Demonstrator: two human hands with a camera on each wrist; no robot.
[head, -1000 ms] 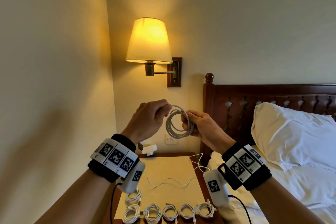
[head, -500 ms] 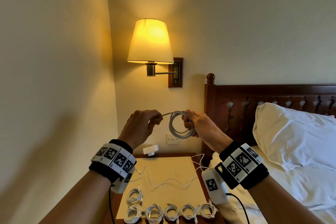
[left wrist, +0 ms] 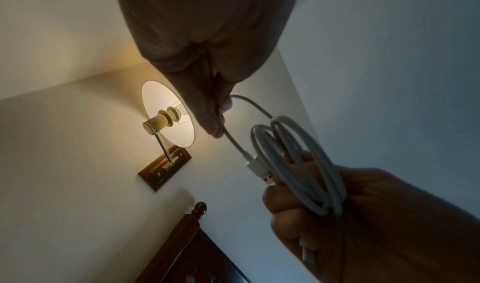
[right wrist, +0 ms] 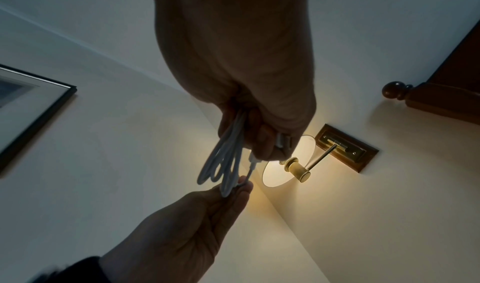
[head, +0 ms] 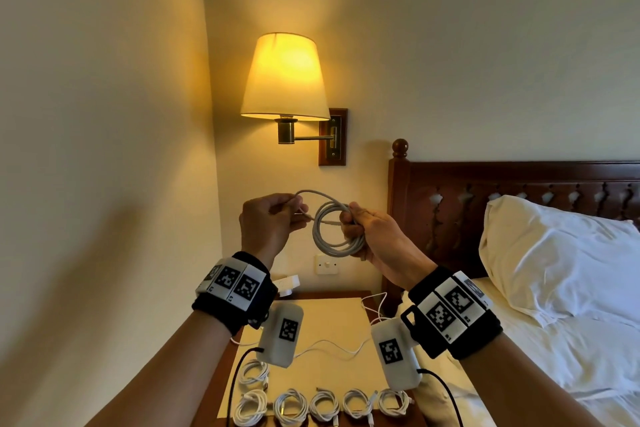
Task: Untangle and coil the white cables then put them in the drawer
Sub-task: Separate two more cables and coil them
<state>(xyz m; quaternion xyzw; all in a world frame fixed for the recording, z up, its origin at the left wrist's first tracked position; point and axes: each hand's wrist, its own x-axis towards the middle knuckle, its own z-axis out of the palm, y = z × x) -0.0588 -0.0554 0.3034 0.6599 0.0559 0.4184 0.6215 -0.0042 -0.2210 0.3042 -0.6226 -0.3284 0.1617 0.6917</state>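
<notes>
A white cable [head: 330,230] wound into a coil hangs in the air in front of me. My right hand [head: 367,230] grips the coil on its right side [left wrist: 298,164]. My left hand [head: 273,218] pinches the cable's free end, and its plug [left wrist: 257,169] points through the coil's middle. In the right wrist view the coil [right wrist: 223,162] dangles between both hands. Several coiled white cables [head: 322,406] lie in a row along the nightstand's front, and one loose cable [head: 332,345] trails across its pale top [head: 332,319].
A lit wall lamp [head: 285,80] hangs above the nightstand. A dark wooden headboard [head: 485,191] and a bed with a white pillow [head: 554,253] stand on the right. A white charger [head: 287,284] lies at the back of the nightstand. No drawer is in view.
Both hands have come down a little. My left hand drew the free end out to the left and now points its plug into the coil's middle.
</notes>
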